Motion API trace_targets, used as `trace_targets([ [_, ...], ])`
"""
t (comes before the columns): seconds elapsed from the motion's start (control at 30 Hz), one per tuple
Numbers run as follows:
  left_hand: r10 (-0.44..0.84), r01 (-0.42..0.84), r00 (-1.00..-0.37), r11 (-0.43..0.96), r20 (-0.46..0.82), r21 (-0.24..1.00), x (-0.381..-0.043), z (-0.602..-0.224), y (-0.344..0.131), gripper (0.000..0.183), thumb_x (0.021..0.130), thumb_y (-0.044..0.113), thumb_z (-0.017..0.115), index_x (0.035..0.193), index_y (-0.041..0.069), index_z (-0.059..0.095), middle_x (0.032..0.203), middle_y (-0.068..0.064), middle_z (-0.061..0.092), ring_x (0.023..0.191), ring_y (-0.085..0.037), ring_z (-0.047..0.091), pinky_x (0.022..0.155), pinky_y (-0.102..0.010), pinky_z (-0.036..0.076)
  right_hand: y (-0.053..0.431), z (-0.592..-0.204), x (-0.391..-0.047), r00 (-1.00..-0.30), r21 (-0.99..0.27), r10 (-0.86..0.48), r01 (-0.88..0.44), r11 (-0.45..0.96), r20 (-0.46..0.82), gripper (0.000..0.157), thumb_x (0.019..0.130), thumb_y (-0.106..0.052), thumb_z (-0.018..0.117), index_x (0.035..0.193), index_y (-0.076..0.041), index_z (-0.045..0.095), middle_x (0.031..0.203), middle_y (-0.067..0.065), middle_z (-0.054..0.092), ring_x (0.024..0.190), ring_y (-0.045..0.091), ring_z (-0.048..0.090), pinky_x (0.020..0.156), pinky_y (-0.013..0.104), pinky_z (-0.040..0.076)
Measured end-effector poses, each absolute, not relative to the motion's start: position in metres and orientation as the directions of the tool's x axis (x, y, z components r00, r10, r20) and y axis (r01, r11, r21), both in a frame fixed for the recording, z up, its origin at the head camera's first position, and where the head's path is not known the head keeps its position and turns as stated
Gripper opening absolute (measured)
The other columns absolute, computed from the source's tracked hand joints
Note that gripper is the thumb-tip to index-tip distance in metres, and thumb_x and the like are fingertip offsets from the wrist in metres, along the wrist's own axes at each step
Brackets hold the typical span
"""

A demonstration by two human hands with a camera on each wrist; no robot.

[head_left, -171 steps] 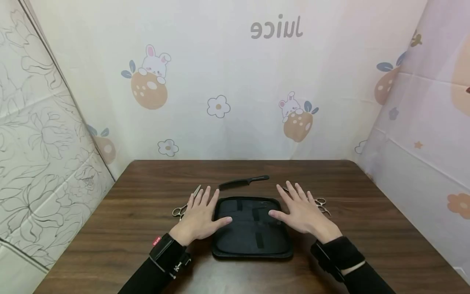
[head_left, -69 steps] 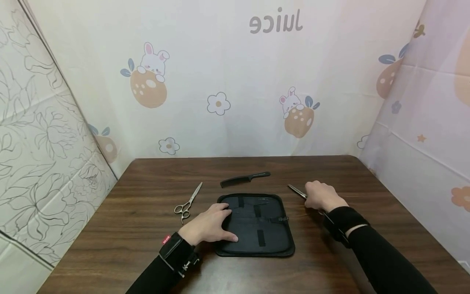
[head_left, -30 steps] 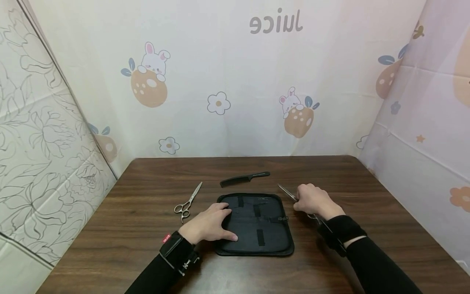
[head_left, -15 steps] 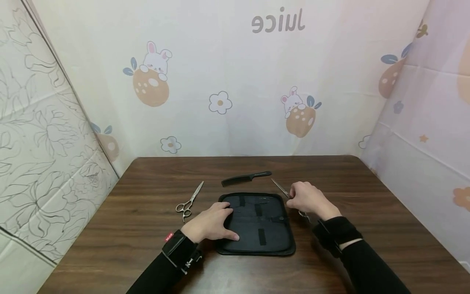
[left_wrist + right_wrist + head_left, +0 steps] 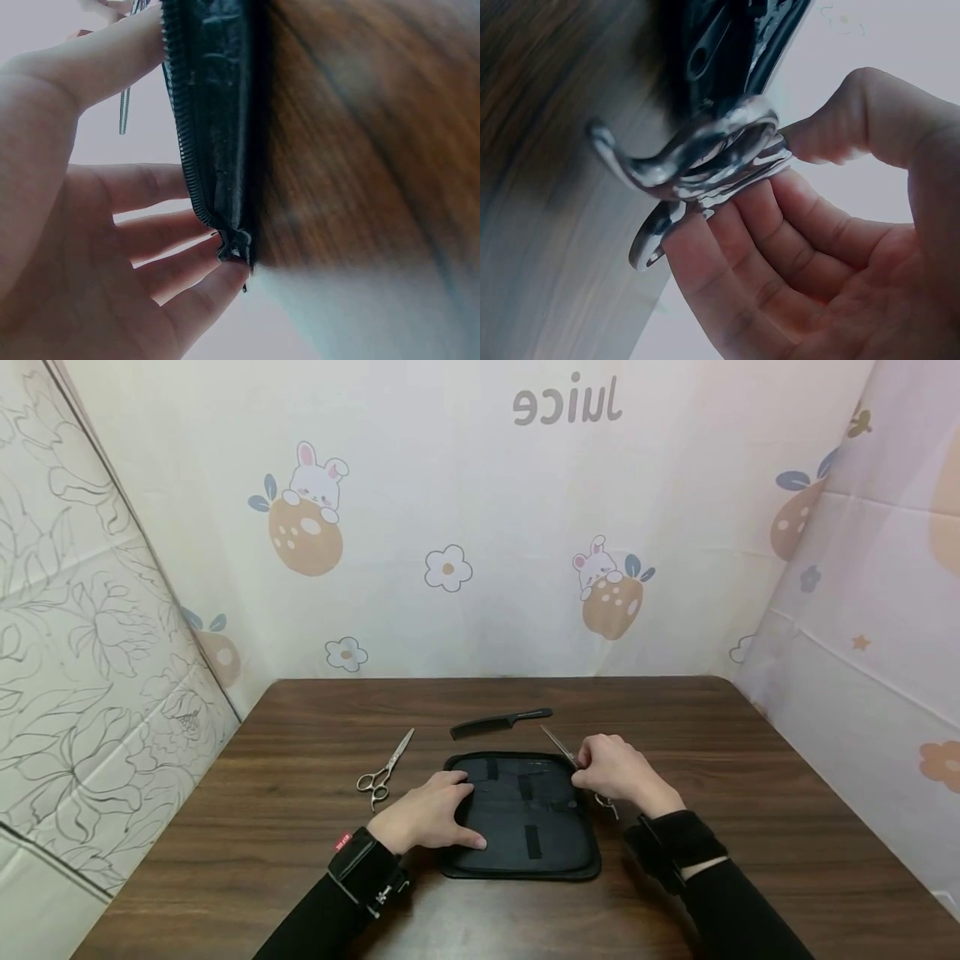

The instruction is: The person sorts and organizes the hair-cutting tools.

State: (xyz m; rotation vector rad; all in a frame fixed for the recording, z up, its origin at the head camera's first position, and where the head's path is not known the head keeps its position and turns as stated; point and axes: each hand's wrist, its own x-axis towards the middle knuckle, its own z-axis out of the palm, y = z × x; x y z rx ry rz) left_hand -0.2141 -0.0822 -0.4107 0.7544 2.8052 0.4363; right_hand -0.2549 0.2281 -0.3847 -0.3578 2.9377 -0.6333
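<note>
My right hand (image 5: 611, 770) pinches a pair of silver scissors (image 5: 558, 743) beside the case's upper right edge. The blades point up and left; the finger loops (image 5: 727, 154) stick out below the hand. My left hand (image 5: 427, 814) rests on the left side of a black zippered case (image 5: 495, 856), its thumb and fingers spread over the edge. The left wrist view shows those fingers touching the zipper edge (image 5: 187, 142). Inside the case are several dark elastic straps. A second pair of scissors (image 5: 390, 768) lies on the table, left of the case.
A black comb (image 5: 495, 723) lies behind the case on the brown wooden table (image 5: 300, 727). A pale printed curtain (image 5: 480, 510) hangs behind the table, and another stands along the right side. At the left is a white floral panel (image 5: 97, 635).
First both hands hovered open over the case. The right hand then took hold of the right scissors and carried them left to the case's edge. The left hand settled on the case and stays there.
</note>
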Motion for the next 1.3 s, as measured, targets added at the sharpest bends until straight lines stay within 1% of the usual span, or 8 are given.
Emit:
trace_targets([
  [0.47,0.529,0.471,-0.842,0.818,-0.110,0.331,-0.216,-0.411,-0.082,0.085,0.083,0.056,0.079,0.144,0.003,0.056,0.156,-0.015,0.042,0.145,-0.033,0.037,0.111,-0.050,0.040,0.216,-0.385,-0.250,-0.955,-0.482,-0.294,-0.246,0.841,-0.026,0.010,0.085,-0.014,0.069,0.090,-0.009,0.062,0.081,0.005,0.056,0.063,0.019,0.051,0.061,0.034,0.040],
  [0.77,0.527,0.470,-0.843,0.820,-0.109,0.328,-0.214,-0.409,-0.083,0.085,0.082,0.056,0.080,0.143,0.003,0.056,0.155,-0.014,0.042,0.144,-0.032,0.039,0.110,-0.050,0.040,0.205,-0.379,-0.248,-0.955,-0.467,-0.296,-0.255,0.847,-0.016,0.011,0.086,-0.014,0.069,0.093,-0.009,0.062,0.084,0.005,0.057,0.067,0.019,0.051,0.065,0.035,0.041],
  [1.0,0.525,0.463,-0.844,0.817,-0.109,0.344,-0.212,-0.409,-0.083,0.085,0.082,0.056,0.080,0.144,0.003,0.056,0.155,-0.014,0.042,0.144,-0.033,0.038,0.108,-0.054,0.041,0.199,-0.379,-0.246,-0.947,-0.475,-0.321,-0.286,0.832,0.007,0.010,0.085,-0.012,0.068,0.093,-0.009,0.063,0.085,0.004,0.057,0.068,0.019,0.050,0.067,0.036,0.041],
  [1.3,0.537,0.476,-0.837,0.810,-0.108,0.342,-0.218,-0.413,-0.086,0.083,0.084,0.057,0.077,0.144,0.003,0.056,0.156,-0.014,0.042,0.145,-0.033,0.037,0.111,-0.049,0.039,0.195,-0.381,-0.245,-0.938,-0.464,-0.345,-0.314,0.828,0.019,0.010,0.083,-0.012,0.067,0.093,-0.009,0.065,0.083,0.002,0.058,0.069,0.018,0.051,0.067,0.036,0.042],
])
